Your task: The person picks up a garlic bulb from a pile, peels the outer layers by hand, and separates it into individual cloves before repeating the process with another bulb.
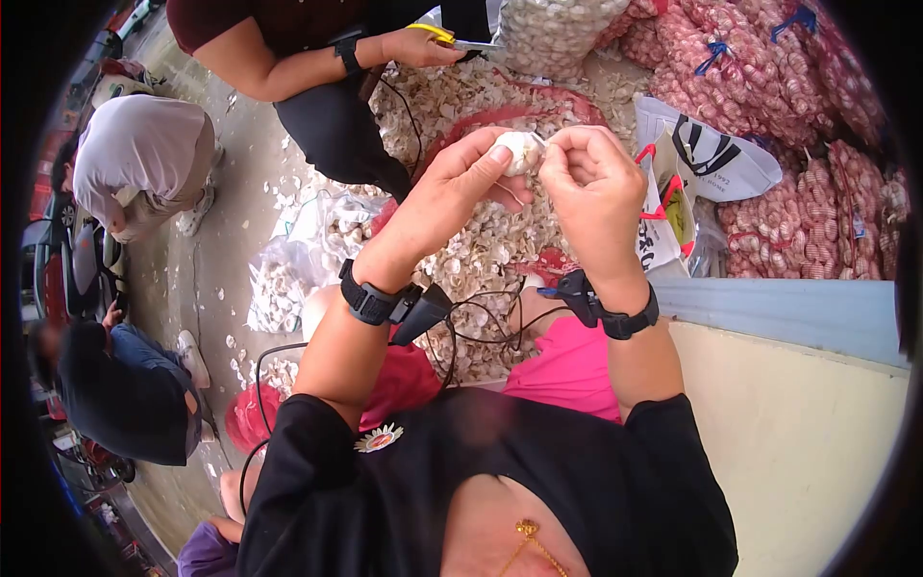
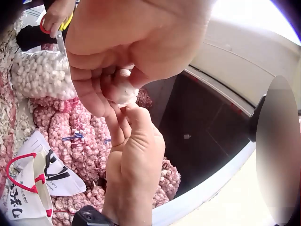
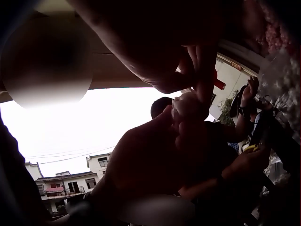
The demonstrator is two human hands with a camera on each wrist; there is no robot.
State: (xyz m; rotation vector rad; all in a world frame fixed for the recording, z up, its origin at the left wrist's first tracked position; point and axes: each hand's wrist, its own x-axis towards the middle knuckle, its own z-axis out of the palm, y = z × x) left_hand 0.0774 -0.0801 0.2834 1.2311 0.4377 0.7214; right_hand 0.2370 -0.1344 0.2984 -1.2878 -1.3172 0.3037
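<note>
In the head view my left hand (image 1: 460, 181) holds a white garlic bulb (image 1: 522, 152), with the thumb laid across its near side. My right hand (image 1: 598, 183) comes in from the other side. Its thumb and curled fingers pinch the papery garlic skin at the bulb's edge. The left wrist view shows the bulb (image 2: 126, 92) within my left fingers, with the right fingertips right at its lower side. Dark against the sky, the bulb (image 3: 186, 104) appears again between both hands in the right wrist view. Both hands are raised above a heap of garlic peelings (image 1: 471, 255).
Net sacks of garlic (image 1: 798, 202) are stacked at right, beside a shopping bag (image 1: 663, 192). A clear bag of pale bulbs (image 1: 558, 34) stands at the top. Opposite, a person's hand (image 1: 423, 46) holds scissors (image 1: 437, 34). A pale ledge (image 1: 769, 308) borders my right arm.
</note>
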